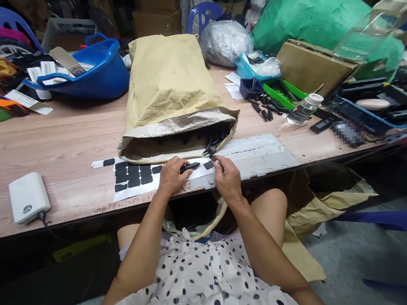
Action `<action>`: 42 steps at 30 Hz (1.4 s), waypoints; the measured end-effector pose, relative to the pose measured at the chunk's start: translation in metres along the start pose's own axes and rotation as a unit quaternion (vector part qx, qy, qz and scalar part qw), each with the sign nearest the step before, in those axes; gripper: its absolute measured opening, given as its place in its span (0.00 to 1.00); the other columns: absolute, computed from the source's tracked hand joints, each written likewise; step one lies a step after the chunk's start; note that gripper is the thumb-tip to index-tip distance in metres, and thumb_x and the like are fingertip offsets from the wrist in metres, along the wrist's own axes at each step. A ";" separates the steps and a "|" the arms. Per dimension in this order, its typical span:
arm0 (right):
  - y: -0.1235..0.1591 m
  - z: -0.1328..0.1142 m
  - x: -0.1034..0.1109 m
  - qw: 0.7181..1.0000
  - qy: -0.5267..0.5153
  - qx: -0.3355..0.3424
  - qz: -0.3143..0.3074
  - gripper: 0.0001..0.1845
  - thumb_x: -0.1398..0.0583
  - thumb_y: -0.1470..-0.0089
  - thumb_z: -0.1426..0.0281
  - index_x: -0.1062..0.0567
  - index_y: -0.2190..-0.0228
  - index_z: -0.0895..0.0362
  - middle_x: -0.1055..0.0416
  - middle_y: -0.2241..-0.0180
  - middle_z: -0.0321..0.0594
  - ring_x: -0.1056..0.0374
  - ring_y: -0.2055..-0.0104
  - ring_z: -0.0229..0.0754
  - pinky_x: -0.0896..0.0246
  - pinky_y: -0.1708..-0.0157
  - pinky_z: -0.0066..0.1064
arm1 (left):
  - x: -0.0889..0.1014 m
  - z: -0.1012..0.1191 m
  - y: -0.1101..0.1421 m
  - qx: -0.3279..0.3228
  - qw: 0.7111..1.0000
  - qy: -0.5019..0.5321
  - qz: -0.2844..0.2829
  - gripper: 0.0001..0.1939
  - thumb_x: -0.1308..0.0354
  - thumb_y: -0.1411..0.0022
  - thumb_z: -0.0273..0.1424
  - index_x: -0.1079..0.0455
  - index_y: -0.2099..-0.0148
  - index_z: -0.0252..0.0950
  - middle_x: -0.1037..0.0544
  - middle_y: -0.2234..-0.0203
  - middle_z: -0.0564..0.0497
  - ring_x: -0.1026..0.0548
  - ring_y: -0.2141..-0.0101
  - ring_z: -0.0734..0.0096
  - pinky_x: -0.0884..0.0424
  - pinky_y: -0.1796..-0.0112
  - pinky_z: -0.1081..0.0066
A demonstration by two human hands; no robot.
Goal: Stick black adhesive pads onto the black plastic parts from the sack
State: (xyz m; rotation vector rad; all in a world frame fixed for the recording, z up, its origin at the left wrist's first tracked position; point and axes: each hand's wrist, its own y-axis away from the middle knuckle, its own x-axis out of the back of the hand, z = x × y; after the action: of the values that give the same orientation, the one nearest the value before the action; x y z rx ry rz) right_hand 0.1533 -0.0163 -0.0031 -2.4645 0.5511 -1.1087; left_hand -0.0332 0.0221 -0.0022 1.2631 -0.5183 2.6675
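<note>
My left hand (pixel 171 176) is closed round a small black pen-like piece (pixel 190 166), whose tip points right. Beneath it lies a white sheet (pixel 147 187) carrying rows of black rounded stickers (pixel 133 176). My right hand (pixel 227 175) pinches a small dark piece (pixel 210 152) at the mouth of a tan paper sack (pixel 170 85); its exact kind cannot be made out. More black pieces show inside the sack's opening, which faces me. One loose black sticker (pixel 209 165) sits between my hands. A grey-white board (pixel 258 156) lies under my right hand.
On the left are a white power bank (pixel 29 197) with a cable and a blue basin (pixel 97 68) of boxes. At right stand a green tray (pixel 283 93), a clear bottle (pixel 305 109) and a blue tray (pixel 359 112) of black parts. Another open sack (pixel 194 216) sits below the table edge.
</note>
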 end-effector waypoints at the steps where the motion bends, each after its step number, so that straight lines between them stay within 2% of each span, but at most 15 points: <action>1: 0.000 -0.002 0.001 1.000 -0.009 0.005 -0.002 0.17 0.50 0.36 0.71 0.22 0.55 0.56 0.23 0.60 0.45 0.29 0.57 0.45 0.34 0.56 0.34 | 0.001 0.000 -0.001 0.002 1.000 0.005 -0.002 0.08 0.40 0.41 0.32 0.23 0.58 0.40 0.24 0.66 0.50 0.26 0.61 0.62 0.30 0.57 0.64; 10: 0.009 -0.016 0.007 0.997 -0.011 0.073 -0.004 0.18 0.50 0.34 0.70 0.21 0.54 0.55 0.23 0.62 0.45 0.28 0.59 0.44 0.34 0.56 0.34 | -0.002 -0.003 -0.001 0.003 1.000 0.025 -0.008 0.08 0.39 0.40 0.34 0.21 0.59 0.42 0.23 0.67 0.52 0.25 0.61 0.63 0.31 0.57 0.65; 15: 0.013 -0.014 0.004 0.997 0.015 0.070 -0.016 0.17 0.49 0.35 0.70 0.21 0.55 0.54 0.24 0.64 0.44 0.30 0.61 0.45 0.35 0.60 0.33 | -0.002 -0.003 -0.003 0.009 1.000 0.022 -0.008 0.08 0.39 0.40 0.34 0.21 0.60 0.42 0.23 0.67 0.51 0.25 0.61 0.63 0.31 0.57 0.65; 19: 0.010 -0.020 0.006 0.997 -0.004 0.081 -0.009 0.18 0.49 0.34 0.70 0.21 0.54 0.55 0.24 0.63 0.44 0.29 0.61 0.44 0.35 0.59 0.33 | -0.002 -0.003 -0.003 0.011 0.999 0.029 -0.012 0.07 0.38 0.40 0.33 0.21 0.60 0.42 0.23 0.66 0.52 0.25 0.61 0.63 0.31 0.57 0.65; 22: 0.010 -0.027 0.005 0.995 -0.009 0.096 -0.027 0.18 0.50 0.34 0.70 0.21 0.53 0.55 0.24 0.62 0.45 0.29 0.60 0.44 0.35 0.58 0.33 | -0.002 -0.004 -0.004 0.011 0.999 0.034 -0.012 0.07 0.38 0.41 0.34 0.21 0.60 0.43 0.23 0.66 0.52 0.25 0.61 0.64 0.31 0.57 0.66; 26: 0.013 -0.029 0.003 0.994 0.021 0.089 -0.068 0.17 0.48 0.35 0.71 0.21 0.54 0.54 0.24 0.64 0.43 0.30 0.61 0.44 0.36 0.59 0.32 | -0.002 -0.003 -0.004 0.015 0.999 0.033 -0.018 0.07 0.38 0.41 0.34 0.21 0.60 0.42 0.23 0.67 0.52 0.26 0.62 0.64 0.31 0.58 0.66; 33: -0.005 -0.014 0.003 0.996 0.063 0.049 -0.043 0.16 0.47 0.36 0.72 0.21 0.55 0.53 0.25 0.61 0.43 0.32 0.59 0.45 0.38 0.57 0.33 | -0.004 0.000 -0.005 0.018 1.000 0.014 -0.003 0.07 0.37 0.44 0.33 0.22 0.62 0.40 0.23 0.67 0.51 0.25 0.61 0.62 0.30 0.57 0.64; 37: -0.016 -0.001 -0.005 0.991 0.118 0.024 -0.061 0.15 0.45 0.39 0.74 0.21 0.56 0.53 0.26 0.63 0.43 0.34 0.60 0.46 0.42 0.60 0.34 | -0.004 0.001 -0.004 0.028 0.999 0.033 0.021 0.04 0.37 0.46 0.33 0.24 0.67 0.39 0.24 0.70 0.52 0.26 0.65 0.64 0.29 0.60 0.65; 42: -0.010 0.001 -0.016 0.981 0.181 0.021 -0.062 0.14 0.43 0.40 0.73 0.21 0.56 0.53 0.29 0.63 0.44 0.38 0.60 0.47 0.49 0.64 0.33 | 0.002 0.002 0.000 0.079 0.985 0.102 0.115 0.05 0.37 0.48 0.34 0.27 0.71 0.38 0.25 0.74 0.53 0.30 0.73 0.71 0.30 0.67 0.69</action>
State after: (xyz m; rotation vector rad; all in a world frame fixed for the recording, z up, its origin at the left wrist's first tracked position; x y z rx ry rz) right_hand 0.1465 0.0000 -0.0092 -2.2963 0.4746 -1.6192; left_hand -0.0332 0.0217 0.0011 1.0016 -0.4548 3.0413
